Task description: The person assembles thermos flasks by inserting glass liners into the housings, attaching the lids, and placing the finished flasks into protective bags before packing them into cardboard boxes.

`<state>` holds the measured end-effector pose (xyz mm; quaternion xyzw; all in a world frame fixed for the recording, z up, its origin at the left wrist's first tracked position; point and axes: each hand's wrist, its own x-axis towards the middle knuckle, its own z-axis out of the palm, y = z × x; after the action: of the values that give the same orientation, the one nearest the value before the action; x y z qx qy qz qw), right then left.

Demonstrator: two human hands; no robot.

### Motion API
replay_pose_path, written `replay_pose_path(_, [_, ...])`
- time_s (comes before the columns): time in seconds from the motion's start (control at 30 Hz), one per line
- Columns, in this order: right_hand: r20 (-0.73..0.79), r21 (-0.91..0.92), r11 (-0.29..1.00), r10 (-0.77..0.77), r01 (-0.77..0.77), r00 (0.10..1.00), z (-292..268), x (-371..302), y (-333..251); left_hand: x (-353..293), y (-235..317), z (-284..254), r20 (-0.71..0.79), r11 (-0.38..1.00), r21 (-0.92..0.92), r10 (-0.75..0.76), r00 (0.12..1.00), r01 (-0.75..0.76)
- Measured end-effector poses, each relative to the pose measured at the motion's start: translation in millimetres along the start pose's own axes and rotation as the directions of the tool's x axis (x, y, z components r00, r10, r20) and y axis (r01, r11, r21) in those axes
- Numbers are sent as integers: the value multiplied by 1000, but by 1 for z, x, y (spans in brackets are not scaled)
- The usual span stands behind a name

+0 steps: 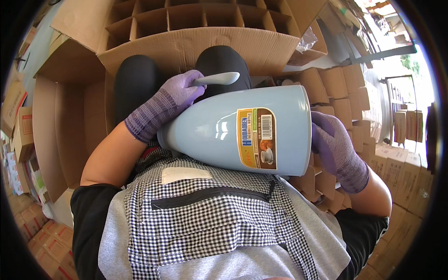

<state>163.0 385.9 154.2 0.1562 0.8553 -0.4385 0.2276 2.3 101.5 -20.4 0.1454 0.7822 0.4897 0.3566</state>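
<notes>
A light blue vacuum flask [210, 126] lies on its side across my lap, against my checked apron. Its wide base points right, and its narrower end is toward my left arm. On its side is a brown and yellow label [257, 139] with a barcode. My left hand [179, 91], in a purple knit glove, is closed around the flask's curved handle [224, 79], whose free end sticks out to the right. My right hand [331, 142], gloved alike, grips the flask at its base; some of its fingers are hidden behind the rim.
Beyond my knees stands an open carton [200, 46] with cardboard dividers. Another open box [77, 121] is at the left. Cardboard divider pieces [343, 100] lie at the right, near stacked cartons [401, 172]. Clear plastic wrap [307, 40] sits at the far right carton edge.
</notes>
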Motion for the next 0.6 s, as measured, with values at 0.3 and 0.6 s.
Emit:
replay_pose_path(0.3, [520, -701, -374, -850, 607, 77, -24, -27, -12, 18, -4, 8, 369, 852, -522, 188, 910, 35])
replay_pose_path(0.6, [719, -564, -515, -690, 645, 77, -27, -45, -77, 19, 11, 18, 401, 885, -457, 299, 866, -93])
